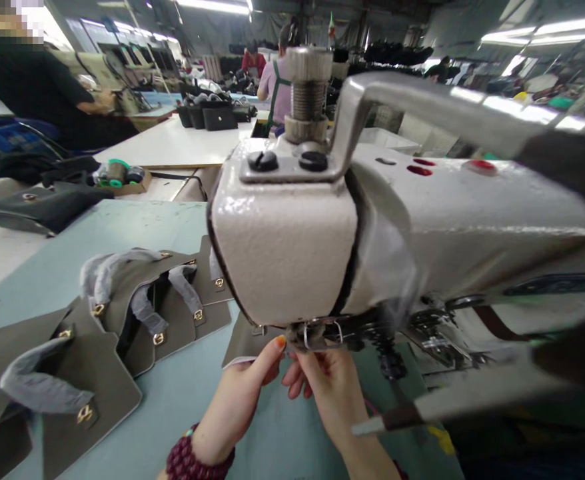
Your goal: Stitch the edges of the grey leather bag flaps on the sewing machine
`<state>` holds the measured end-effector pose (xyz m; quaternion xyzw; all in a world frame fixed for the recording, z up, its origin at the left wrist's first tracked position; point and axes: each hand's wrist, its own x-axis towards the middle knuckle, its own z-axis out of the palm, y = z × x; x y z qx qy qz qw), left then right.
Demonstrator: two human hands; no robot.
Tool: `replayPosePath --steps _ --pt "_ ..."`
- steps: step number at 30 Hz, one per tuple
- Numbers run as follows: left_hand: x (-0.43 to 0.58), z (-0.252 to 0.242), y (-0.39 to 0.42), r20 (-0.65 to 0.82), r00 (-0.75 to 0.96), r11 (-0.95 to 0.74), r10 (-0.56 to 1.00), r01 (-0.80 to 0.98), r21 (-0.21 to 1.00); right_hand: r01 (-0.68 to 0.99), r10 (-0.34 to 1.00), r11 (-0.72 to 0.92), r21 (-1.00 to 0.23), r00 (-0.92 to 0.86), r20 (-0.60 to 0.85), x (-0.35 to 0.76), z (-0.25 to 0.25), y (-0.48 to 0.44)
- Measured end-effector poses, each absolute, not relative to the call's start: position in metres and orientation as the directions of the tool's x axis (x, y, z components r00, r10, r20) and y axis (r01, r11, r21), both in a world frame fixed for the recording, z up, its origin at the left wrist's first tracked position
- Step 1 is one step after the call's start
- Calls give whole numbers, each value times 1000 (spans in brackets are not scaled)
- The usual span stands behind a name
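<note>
Below the head of a white sewing machine (282,253), both my hands meet close to the needle area. My left hand (250,387) is closed in a pinch, thumb up against the metal parts (317,333) under the head. Beside it on the right, my right hand (330,387) also pinches, its other fingers curled. Whatever sits between the fingertips is too small and hidden to name. A grey-brown leather panel (240,343) with a pale edge lies just left of my left hand, partly behind the machine head.
Several grey-brown bag panels (92,427) with wrapped handles (47,383) and gold buckles lie left on the green tabletop (182,393). A metal lever (392,420) juts in beside my right wrist. Black bags (212,117) stand on a white table behind; a co-worker (32,87) sits far left.
</note>
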<state>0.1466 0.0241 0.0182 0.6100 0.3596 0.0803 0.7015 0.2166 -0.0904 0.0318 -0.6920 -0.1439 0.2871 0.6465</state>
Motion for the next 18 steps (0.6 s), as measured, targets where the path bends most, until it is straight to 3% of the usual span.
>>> replayPosePath --steps 8,18 --pt "151 21 33 -429 747 257 508 344 903 -224 579 -94 -970 780 -237 209 21 -96" --pt "158 28 22 -406 673 195 618 369 909 -261 658 -95 -961 708 -258 197 20 -107"
